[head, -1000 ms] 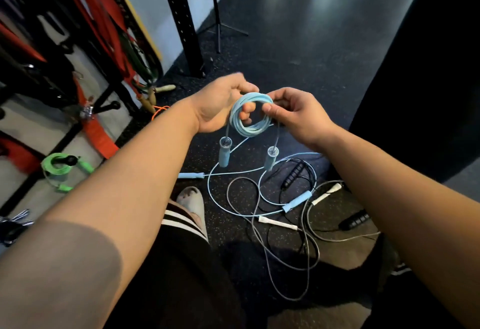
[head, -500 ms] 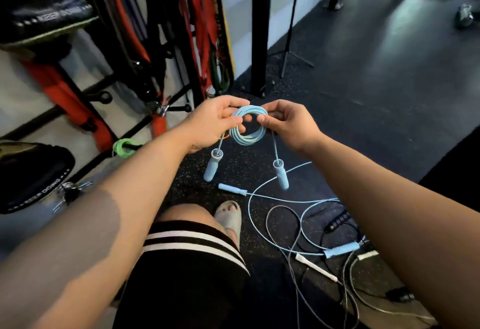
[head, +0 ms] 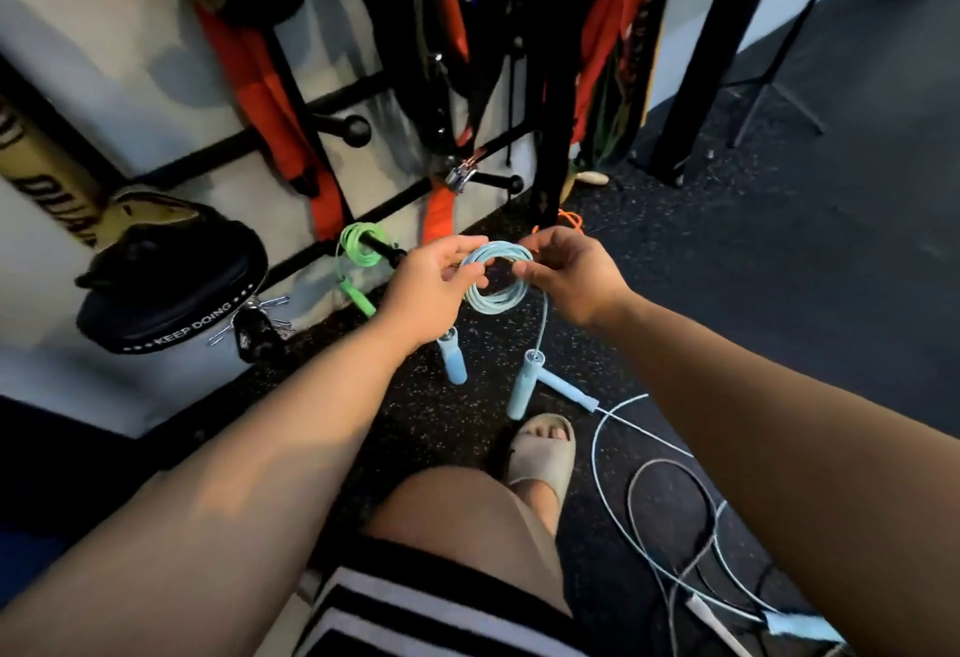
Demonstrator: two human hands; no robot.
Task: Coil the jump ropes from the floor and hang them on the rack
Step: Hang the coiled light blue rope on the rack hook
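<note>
1. A blue jump rope (head: 497, 278) is wound into a small round coil and held in the air in front of the rack (head: 332, 108). This coil serves as the landmark for everything below.
2. The left hand (head: 428, 290) is at the coil's left edge. Its thumb and fingers are curled and pinch the strands there.
3. The right hand (head: 574, 277) is at the coil's right edge. Its thumb and forefinger pinch the strands on that side, and the other fingers are curled behind.
4. Two blue handles hang below the coil on short lengths of cord. One handle (head: 453, 359) is below and to the left, partly behind the left wrist. The other (head: 521, 389) is straight below and hangs lower.
5. To the left of the coil and close to it, a green jump rope (head: 358, 245) hangs coiled on a black peg (head: 383, 250) of the rack. Its green handle (head: 357, 297) dangles beneath.
6. Above the coil, orange straps (head: 275, 100) and dark bands hang from the rack.
7. Far left of the coil is a black pad (head: 171, 287) printed with "KEEP DOING".
8. Below and to the right of the coil, loose ropes (head: 597, 464) lie tangled on the dark speckled floor (head: 779, 251). One blue handle (head: 567, 390) of these lies just beside the lower hanging handle.
9. Directly below the coil, a beige sandal (head: 543, 456) rests on the floor.
</note>
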